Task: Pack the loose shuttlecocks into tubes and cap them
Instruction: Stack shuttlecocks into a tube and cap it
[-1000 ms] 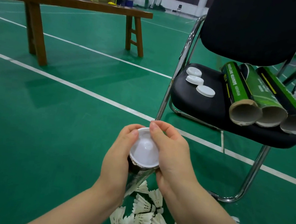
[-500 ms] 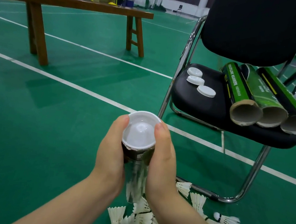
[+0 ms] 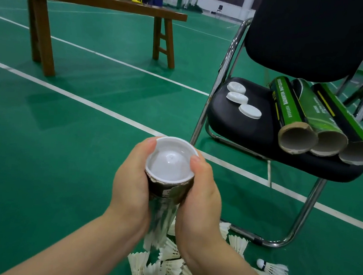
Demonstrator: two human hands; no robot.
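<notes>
I hold a shuttlecock tube (image 3: pixel 166 191) upright between both hands, its top closed by a white cap (image 3: pixel 170 161). My left hand (image 3: pixel 130 183) wraps the tube's left side, thumb at the cap rim. My right hand (image 3: pixel 201 197) grips the right side, thumb on the rim. Feathers show through the tube's clear lower part. Loose white shuttlecocks (image 3: pixel 163 266) lie on the floor below my wrists. Three open green tubes (image 3: pixel 289 110) lie side by side on the chair seat, with three white caps (image 3: pixel 249 111) beside them.
The black chair (image 3: pixel 243 130) with chrome legs stands at the right on the green court floor. A long wooden bench (image 3: pixel 89 0) stands at the back left. White court lines cross the floor. More shuttlecocks (image 3: pixel 274 268) lie near the chair's foot.
Both hands have shifted from pressing on the cap to gripping the tube's sides, and the capped tube has risen and come closer to the camera.
</notes>
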